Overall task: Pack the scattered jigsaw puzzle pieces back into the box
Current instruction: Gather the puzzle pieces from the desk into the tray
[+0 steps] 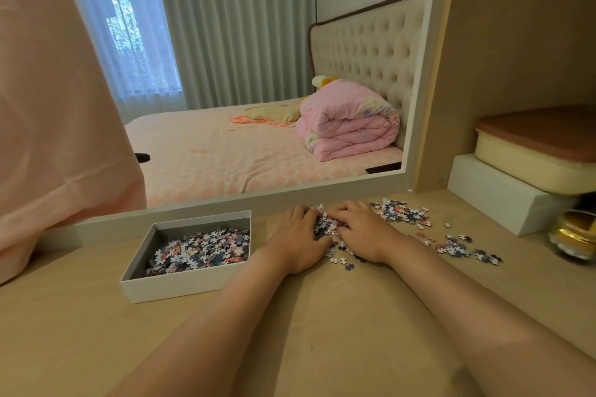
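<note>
An open white box [180,284] stands on the wooden desk at left, partly filled with small puzzle pieces [200,248] in white, pink and blue. To its right, my left hand [298,240] and my right hand [362,230] lie side by side, fingers curled around a heap of pieces [325,226] gathered between them. More loose pieces [403,213] lie scattered to the right of my right hand, and a further scatter [464,248] reaches toward the desk's right side. A few single pieces [343,263] lie just in front of my hands.
A large mirror [258,74] stands along the desk's back edge, with pink cloth [48,106] hanging at left. At right, a cream container with a brown lid [532,151] sits on a white block [496,200], and a glass jar [575,235] stands beside it.
</note>
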Available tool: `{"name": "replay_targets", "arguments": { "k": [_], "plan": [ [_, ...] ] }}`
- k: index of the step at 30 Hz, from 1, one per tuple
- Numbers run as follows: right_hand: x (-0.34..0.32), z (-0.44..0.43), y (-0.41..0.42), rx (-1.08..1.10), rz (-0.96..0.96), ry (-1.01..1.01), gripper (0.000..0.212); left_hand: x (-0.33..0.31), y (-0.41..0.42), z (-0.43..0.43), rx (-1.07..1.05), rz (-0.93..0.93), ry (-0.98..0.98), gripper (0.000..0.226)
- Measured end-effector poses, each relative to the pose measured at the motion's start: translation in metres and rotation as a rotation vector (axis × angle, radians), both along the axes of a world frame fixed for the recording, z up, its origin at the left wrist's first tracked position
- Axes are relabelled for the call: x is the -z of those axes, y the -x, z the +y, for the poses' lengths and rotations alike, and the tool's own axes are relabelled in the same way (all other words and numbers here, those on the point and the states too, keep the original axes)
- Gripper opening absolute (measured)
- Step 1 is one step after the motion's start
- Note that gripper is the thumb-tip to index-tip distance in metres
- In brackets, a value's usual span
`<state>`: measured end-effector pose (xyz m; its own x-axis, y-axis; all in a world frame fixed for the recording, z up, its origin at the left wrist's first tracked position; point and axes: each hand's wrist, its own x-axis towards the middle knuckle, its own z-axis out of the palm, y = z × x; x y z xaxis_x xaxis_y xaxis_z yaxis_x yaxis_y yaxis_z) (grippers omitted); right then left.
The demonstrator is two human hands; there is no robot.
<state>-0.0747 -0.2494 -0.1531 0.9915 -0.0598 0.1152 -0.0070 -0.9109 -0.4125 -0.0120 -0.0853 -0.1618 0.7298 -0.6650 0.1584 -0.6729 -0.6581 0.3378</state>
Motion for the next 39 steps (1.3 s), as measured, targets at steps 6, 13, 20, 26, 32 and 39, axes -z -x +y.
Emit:
{"name": "replay_targets", "arguments": {
  "k": [6, 13, 20, 26, 32, 39],
  "plan": [
    [-0.01, 0.007, 0.032, -0.004, -0.086, -0.201, 0.033, 0.001, 0.02, 0.016, -0.021, -0.054, 0.119, 0.03],
    [-0.012, -0.015, 0.032, 0.167, -0.153, -0.107, 0.03, -0.01, 0.007, 0.0, -0.083, 0.041, -0.056, 0.069],
    [-0.003, -0.045, 0.017, 0.219, 0.232, 0.163, 0.073, -0.013, -0.002, -0.018, 0.038, 0.082, -0.21, 0.082],
    [-0.003, -0.02, 0.02, 0.071, 0.144, 0.041, 0.058, -0.012, 0.014, -0.012, 0.103, 0.114, -0.062, 0.073],
    [-0.009, 0.016, 0.051, -0.017, 0.101, -0.095, 0.049, -0.01, 0.05, 0.013, 0.166, 0.031, -0.06, 0.058],
    [-0.007, 0.053, 0.089, -0.079, 0.113, -0.179, 0.045, -0.014, 0.092, 0.064, 0.176, 0.05, -0.085, 0.061]
  ]
}}
